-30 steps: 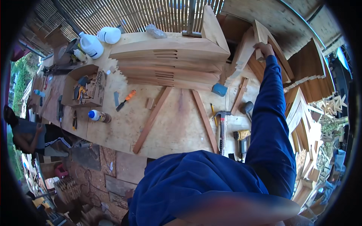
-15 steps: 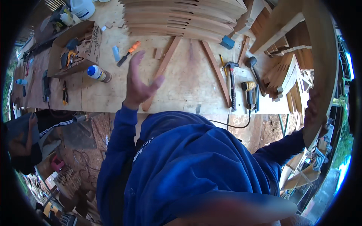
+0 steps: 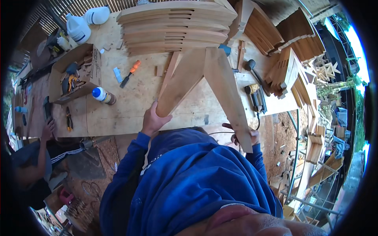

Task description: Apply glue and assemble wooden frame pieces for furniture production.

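Observation:
An inverted-V wooden leg piece point(image 3: 223, 84), two tapering boards joined at the far end, is held up over the near part of the workbench point(image 3: 130, 106). My left hand point(image 3: 152, 120) grips the lower end of its left board, thumb on the near side. Around the lower end of the right board is my right hand point(image 3: 254, 136), partly hidden behind the wood, with fingers showing at the board's left edge. A thin wooden strip point(image 3: 170, 70) lies on the bench, partly covered by the left board. The hammer is hidden behind the right board.
A nail gun point(image 3: 254, 96) and rubber mallet point(image 3: 258, 72) lie to the right. Stacked slatted boards point(image 3: 177, 27) stand at the back. On the left are a glue bottle point(image 3: 103, 95), chisel point(image 3: 130, 74), pliers point(image 3: 69, 118) and cardboard box point(image 3: 88, 76). Another person's hand point(image 3: 48, 129) rests at the far-left edge.
The wooden piece has come from the far right to in front of me. My left hand, open and raised before, now grips its left board. My right hand has moved inward with it.

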Tool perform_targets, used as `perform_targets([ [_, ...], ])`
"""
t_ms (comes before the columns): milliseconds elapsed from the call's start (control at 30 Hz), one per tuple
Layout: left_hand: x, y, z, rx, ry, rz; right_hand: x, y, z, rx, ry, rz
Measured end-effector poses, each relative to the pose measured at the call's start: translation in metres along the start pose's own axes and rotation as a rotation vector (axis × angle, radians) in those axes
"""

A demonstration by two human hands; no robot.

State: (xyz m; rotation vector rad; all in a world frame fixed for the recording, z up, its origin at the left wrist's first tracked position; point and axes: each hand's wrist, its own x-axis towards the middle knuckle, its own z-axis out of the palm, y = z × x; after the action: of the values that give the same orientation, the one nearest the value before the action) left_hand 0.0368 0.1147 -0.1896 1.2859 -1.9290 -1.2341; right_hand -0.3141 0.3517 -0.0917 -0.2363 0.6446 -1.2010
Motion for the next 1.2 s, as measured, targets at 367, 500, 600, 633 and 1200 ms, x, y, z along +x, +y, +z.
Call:
perform_targets([
  [367,-0.023,-0.011,0.069,0.466,0.064,-0.235,0.052,-0.022,-0.13,-0.87,0.33,0.174],
  [500,-0.003,-0.003,0.065,0.402,0.02,-0.451,0.071,-0.05,-0.119,-0.83,0.325,0.212],
  [600,0.001,0.006,0.059,0.33,-0.033,-0.517,0.063,-0.081,-0.113,-0.385,0.179,0.255],
  [633,0.003,0.008,0.059,0.344,-0.031,-0.515,0.059,-0.086,-0.118,-0.238,0.097,0.223],
  [1200,0.027,0.117,0.085,-0.379,0.034,0.161,0.009,-0.142,0.119,-0.866,0.282,0.046],
])
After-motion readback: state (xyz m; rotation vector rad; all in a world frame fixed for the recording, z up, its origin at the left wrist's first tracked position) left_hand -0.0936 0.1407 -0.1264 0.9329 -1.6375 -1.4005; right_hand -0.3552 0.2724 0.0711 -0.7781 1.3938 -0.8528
